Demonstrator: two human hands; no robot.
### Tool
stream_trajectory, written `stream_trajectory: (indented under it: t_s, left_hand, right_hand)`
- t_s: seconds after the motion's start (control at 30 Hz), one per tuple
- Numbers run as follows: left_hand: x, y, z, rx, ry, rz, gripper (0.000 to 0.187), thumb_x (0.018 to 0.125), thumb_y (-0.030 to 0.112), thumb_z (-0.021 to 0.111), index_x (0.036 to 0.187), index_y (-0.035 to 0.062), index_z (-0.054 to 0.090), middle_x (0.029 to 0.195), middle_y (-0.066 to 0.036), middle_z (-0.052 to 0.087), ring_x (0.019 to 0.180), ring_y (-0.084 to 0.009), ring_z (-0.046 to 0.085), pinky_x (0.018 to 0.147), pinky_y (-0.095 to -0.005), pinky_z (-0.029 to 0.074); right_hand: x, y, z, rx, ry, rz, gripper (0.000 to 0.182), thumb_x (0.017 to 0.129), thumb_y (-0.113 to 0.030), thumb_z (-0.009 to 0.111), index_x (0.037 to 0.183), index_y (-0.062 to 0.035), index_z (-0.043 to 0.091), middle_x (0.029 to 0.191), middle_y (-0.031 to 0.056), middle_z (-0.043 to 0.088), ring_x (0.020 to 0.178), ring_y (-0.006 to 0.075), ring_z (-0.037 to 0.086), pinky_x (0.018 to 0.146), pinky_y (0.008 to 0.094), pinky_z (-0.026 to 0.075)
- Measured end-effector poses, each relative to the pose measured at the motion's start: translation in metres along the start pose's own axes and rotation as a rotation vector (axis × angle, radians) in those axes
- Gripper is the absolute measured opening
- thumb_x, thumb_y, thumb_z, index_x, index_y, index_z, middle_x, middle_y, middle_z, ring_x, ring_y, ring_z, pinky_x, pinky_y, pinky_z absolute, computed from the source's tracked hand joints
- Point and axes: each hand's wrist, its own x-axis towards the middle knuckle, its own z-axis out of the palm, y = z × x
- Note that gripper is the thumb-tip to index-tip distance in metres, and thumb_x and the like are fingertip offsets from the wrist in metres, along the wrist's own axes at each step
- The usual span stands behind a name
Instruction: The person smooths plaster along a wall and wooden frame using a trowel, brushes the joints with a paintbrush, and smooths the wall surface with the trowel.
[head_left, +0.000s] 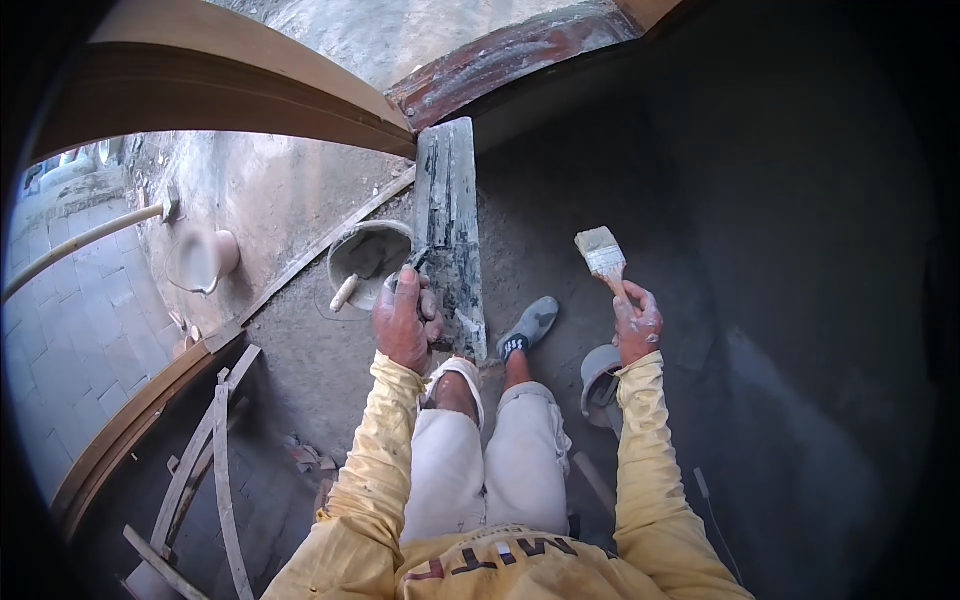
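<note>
My right hand (638, 322) is closed round the handle of a wide paintbrush (604, 254), its pale bristles pointing up and away from me. My left hand (405, 318) has its fingers curled and thumb up, beside a long, grey, black-stained plank (449, 190). A small dark edge shows by the thumb, but I cannot tell what this hand holds. Just beyond it stands a bucket (345, 258) with grey material inside and a pale tool handle (344, 293) at its rim. Whitish residue marks both hands.
A second container (590, 372) stands near my right wrist. To the left are a pinkish bucket (226, 252), a long-handled tool (90, 243) and wooden strips (222, 470). Brown wooden frame pieces (240, 75) cross the upper left. A dark grey surface (790, 250) fills the right.
</note>
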Motion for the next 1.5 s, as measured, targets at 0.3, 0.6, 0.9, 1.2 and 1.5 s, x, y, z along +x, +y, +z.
stream_trajectory:
  t_s: [0.3, 0.6, 0.9, 1.2, 1.5]
  left_hand:
    - [-0.031, -0.077, -0.016, 0.759, -0.114, -0.034, 0.03, 0.095, 0.037, 0.055, 0.093, 0.0063, 0.054, 0.062, 0.0, 0.05, 0.045, -0.0065, 0.043, 0.039, -0.0214, 0.032]
    - [0.055, -0.155, -0.16, 1.135, 0.163, -0.06, 0.034, 0.094, 0.039, 0.058, 0.09, 0.0052, 0.055, 0.065, 0.001, 0.052, 0.051, -0.0069, 0.045, 0.046, -0.0222, 0.035]
    - [0.119, -0.239, -0.203, 0.869, 0.549, -0.042, 0.03, 0.092, 0.035, 0.061, 0.1, 0.006, 0.054, 0.072, -0.003, 0.056, 0.055, -0.0123, 0.054, 0.049, -0.0277, 0.045]
    - [0.138, -0.258, -0.2, 0.754, 0.508, 0.049, 0.036, 0.093, 0.038, 0.057, 0.107, 0.0051, 0.051, 0.074, -0.004, 0.056, 0.055, -0.012, 0.055, 0.049, -0.0269, 0.046]
    - [0.268, -0.281, -0.295, 1.009, 0.572, 0.236, 0.056, 0.087, 0.037, 0.064, 0.121, -0.0045, 0.05, 0.11, -0.023, 0.062, 0.099, -0.0336, 0.061, 0.088, -0.0415, 0.045]
  right_hand:
    - [-0.087, 0.207, -0.077, -0.178, 0.322, 0.293, 0.03, 0.09, -0.022, 0.058, 0.109, 0.0014, 0.059, 0.095, 0.0173, 0.067, 0.087, 0.0292, 0.065, 0.078, 0.0369, 0.049]
    - [-0.112, 0.469, -0.103, -0.615, 0.254, 0.778, 0.032, 0.09, -0.028, 0.053, 0.113, -0.0061, 0.058, 0.108, 0.0186, 0.064, 0.104, 0.0381, 0.059, 0.089, 0.0446, 0.047]
    - [0.037, 0.674, -0.068, -1.205, -0.519, 0.696, 0.049, 0.093, -0.042, 0.046, 0.123, -0.0046, 0.053, 0.125, 0.0192, 0.056, 0.117, 0.034, 0.053, 0.093, 0.0437, 0.046]
    - [-0.129, 0.551, -0.108, -0.184, 0.152, 1.243, 0.053, 0.092, -0.048, 0.05, 0.135, -0.0179, 0.042, 0.13, 0.0137, 0.052, 0.114, 0.0365, 0.053, 0.084, 0.0483, 0.049]
    - [-0.033, 0.287, -0.051, 0.251, 0.287, 0.383, 0.023, 0.09, -0.024, 0.051, 0.1, -0.0043, 0.057, 0.061, -0.001, 0.042, 0.044, 0.0072, 0.037, 0.04, 0.0236, 0.036]
